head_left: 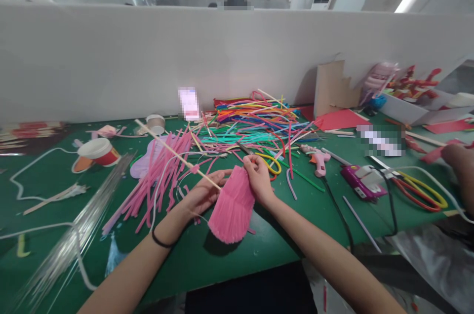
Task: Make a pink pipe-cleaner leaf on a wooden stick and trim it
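Observation:
In front of me a flat pink fan-shaped piece (pixel 234 208) with a fringed lower edge is held above the table. A thin wooden stick (pixel 166 147) runs from its left side up to the left, with a small pink bit (pixel 194 169) around it. My left hand (pixel 203 193) is closed around the stick beside the pink piece, its fingertips partly hidden behind it. My right hand (pixel 259 181) pinches the upper right edge of the pink piece. Just beyond my right hand lie scissors (pixel 274 162) with yellow and red handles, close to a heap of coloured pipe cleaners (pixel 255 121).
Pink pipe cleaners (pixel 163 176) lie at left, near a paper cup (pixel 99 151) and clear thin rods (pixel 89 210). At right are a pink glue gun (pixel 319 158), a purple power strip (pixel 361 183), more scissors (pixel 418 193) and another person's hand (pixel 459 161). A partition (pixel 155 57) stands behind.

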The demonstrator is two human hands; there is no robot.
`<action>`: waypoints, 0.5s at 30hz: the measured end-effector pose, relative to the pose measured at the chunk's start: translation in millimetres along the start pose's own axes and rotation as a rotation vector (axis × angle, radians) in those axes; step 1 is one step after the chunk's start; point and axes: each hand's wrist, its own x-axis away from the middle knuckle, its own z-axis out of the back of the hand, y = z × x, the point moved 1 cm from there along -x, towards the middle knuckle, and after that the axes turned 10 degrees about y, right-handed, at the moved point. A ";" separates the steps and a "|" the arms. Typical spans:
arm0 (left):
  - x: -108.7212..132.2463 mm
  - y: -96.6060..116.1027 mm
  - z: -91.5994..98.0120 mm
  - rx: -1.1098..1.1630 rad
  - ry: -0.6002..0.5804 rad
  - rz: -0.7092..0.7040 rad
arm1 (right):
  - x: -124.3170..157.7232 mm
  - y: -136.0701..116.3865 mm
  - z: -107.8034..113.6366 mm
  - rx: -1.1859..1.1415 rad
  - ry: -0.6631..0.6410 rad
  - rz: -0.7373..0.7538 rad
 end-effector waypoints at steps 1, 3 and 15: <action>-0.4 -1.9 -0.8 -0.013 -0.023 -0.002 | 1.4 0.1 -1.0 0.012 -0.025 0.005; -1.9 -4.6 -1.4 -0.037 -0.036 -0.001 | 3.8 1.1 -2.9 0.034 -0.059 0.011; -2.7 -3.5 -2.5 -0.124 0.024 -0.048 | 8.3 2.3 -5.4 0.035 -0.170 0.020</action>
